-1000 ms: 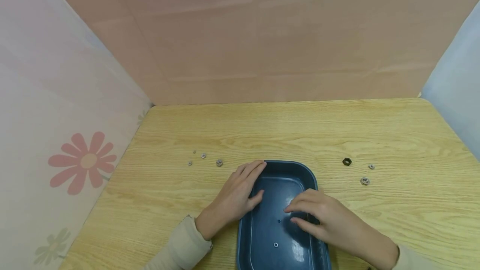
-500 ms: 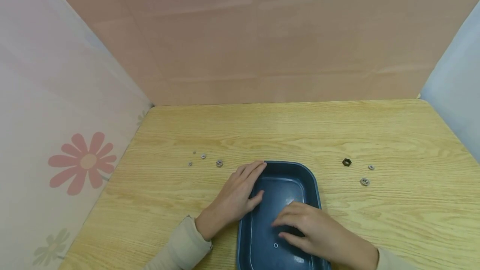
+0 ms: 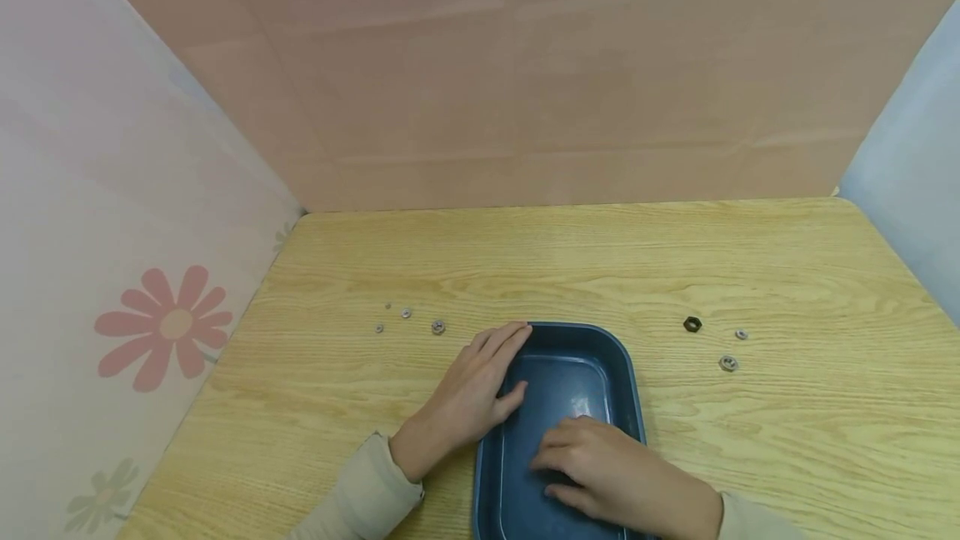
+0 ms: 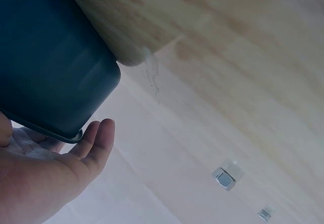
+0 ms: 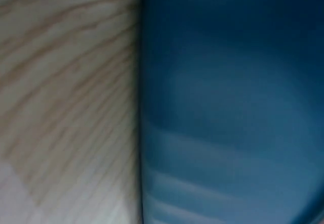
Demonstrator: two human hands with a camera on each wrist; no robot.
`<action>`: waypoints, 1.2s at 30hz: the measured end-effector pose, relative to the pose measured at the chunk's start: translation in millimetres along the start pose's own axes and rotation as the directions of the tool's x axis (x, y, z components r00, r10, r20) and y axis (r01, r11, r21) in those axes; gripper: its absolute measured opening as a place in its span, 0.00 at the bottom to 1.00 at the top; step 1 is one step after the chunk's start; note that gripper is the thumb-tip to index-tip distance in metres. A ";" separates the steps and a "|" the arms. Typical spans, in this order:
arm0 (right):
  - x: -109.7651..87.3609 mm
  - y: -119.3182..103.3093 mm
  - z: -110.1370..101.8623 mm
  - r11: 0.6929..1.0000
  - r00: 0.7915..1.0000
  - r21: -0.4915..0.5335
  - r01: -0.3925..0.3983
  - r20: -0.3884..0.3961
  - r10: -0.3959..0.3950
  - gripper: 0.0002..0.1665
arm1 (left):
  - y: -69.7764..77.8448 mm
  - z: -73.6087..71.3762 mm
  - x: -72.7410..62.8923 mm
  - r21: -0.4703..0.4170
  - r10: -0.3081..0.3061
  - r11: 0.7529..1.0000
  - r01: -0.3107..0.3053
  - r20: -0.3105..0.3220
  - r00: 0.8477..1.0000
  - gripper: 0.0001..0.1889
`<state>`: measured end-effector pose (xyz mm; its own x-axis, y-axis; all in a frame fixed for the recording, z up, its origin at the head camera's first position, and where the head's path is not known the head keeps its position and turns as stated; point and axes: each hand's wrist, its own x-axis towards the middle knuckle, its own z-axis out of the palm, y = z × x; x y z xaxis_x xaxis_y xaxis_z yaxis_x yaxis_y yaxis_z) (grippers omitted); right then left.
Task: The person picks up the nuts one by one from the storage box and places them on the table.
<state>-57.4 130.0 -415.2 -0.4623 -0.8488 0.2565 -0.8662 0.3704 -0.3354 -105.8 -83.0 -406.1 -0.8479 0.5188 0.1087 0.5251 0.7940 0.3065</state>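
Observation:
A dark blue rectangular tray (image 3: 558, 377) lies at the table's front edge. My left hand (image 3: 471, 386) rests along its left rim, fingers straight and thumb over the inside. In the left wrist view those fingers (image 4: 98, 145) reach past a corner of the tray (image 4: 55, 57). My right hand (image 3: 600, 465) is low inside the tray, fingers bent, with a gap between index finger and thumb. Whatever lies under that hand is hidden. Only the blue tray wall (image 5: 228, 97) and wood show in the right wrist view.
Left of the tray lie several small metal nuts, the largest a silver nut (image 3: 438, 327). On the right are a black nut (image 3: 692, 324), a small silver nut (image 3: 741, 334) and a larger silver nut (image 3: 728, 363). A pink backdrop (image 3: 517, 107) stands behind the table.
My right hand has moved left and toward me inside the tray. It now covers the spots where a dark speck and a small silver ring were visible. My left hand stays put.

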 end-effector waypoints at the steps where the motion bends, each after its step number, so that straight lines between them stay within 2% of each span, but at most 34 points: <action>1: 1.0 -0.5 0.4 1.000 1.000 -0.001 -0.007 0.027 0.007 0.12 | -0.1 0.1 0.0 0.000 0.001 1.000 -0.001 -0.001 1.000 0.36; 5: 3.7 -2.2 2.3 0.999 0.992 -0.014 -0.032 0.121 0.033 0.12 | -0.4 0.4 -0.2 0.001 0.004 1.000 -0.004 -0.008 1.000 0.36; 8: 3.9 -3.1 3.6 0.999 0.987 -0.031 -0.044 0.150 0.048 0.12 | -0.6 0.4 -0.3 0.001 0.005 1.000 -0.005 -0.012 1.000 0.37; 21: 2.8 -2.8 5.9 0.998 0.990 -0.063 -0.031 0.135 0.039 0.05 | -0.6 0.4 -0.6 -0.010 0.011 1.000 -0.011 -0.020 1.000 0.36; 26: 3.2 -2.8 5.2 0.998 0.986 -0.049 -0.039 0.158 0.046 0.04 | -0.7 0.5 -1.1 -0.009 0.016 1.000 -0.016 -0.024 1.000 0.36; 30: 4.1 -2.4 4.9 0.997 0.984 -0.026 -0.070 0.164 0.074 0.04 | -0.5 -0.2 -1.5 -0.009 0.016 1.000 -0.016 -0.022 1.000 0.36; 36: 5.4 -1.8 3.8 0.985 0.970 0.034 -0.168 0.182 0.160 0.04 | -0.1 -0.3 -1.6 -0.003 0.024 1.000 -0.024 -0.030 0.999 0.36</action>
<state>-57.7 123.3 -416.6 -0.5523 -0.8331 0.0308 -0.7691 0.4949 -0.4044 -104.6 -84.0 -406.0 -0.8369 0.5279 0.1447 0.5452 0.7804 0.3061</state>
